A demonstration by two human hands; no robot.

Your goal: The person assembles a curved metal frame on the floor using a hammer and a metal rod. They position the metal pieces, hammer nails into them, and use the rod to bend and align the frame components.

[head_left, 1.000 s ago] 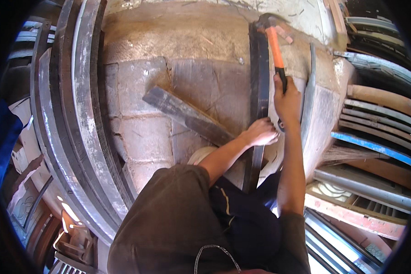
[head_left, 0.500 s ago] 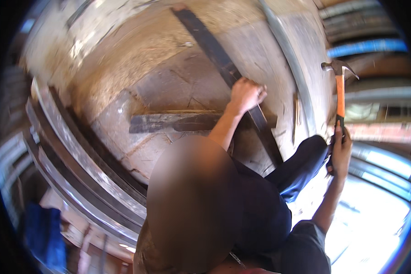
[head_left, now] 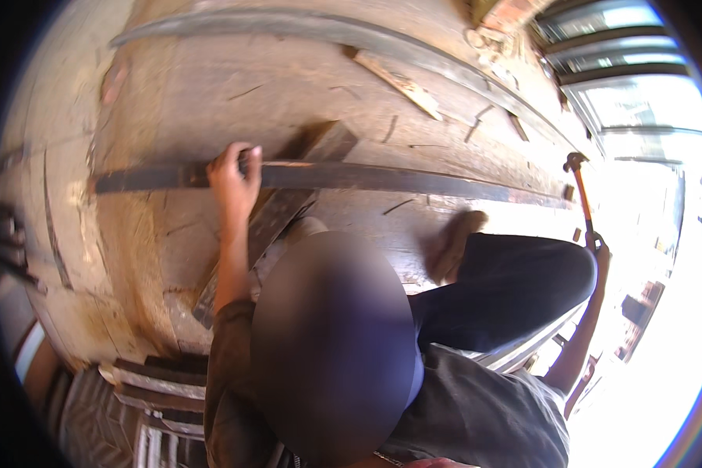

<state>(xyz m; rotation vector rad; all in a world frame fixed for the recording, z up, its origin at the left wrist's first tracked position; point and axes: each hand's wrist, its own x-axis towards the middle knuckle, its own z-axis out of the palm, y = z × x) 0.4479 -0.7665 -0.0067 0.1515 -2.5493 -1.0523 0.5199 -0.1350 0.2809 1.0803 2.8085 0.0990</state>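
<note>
A long dark wooden plank lies left to right before me, crossing a shorter wooden piece set at a slant beneath it. My left hand is over the left half of the plank, its fingers and thumb curled together. Something dark shows between them, too unclear to name. Out at the far right, my right hand is wrapped round the lower handle of a claw hammer. The hammer has an orange shaft and a dark head, raised upward and away from the plank.
Beyond the plank a long grey strip curves across the floor. A small wood offcut and several thin scraps lie scattered. My bent leg is at the right. Stacked boards stand at lower left.
My view has swung, so the plank now runs across instead of slanting downward. My left hand appears farther left along it. The right hand still grips the hammer, held out to the right.
</note>
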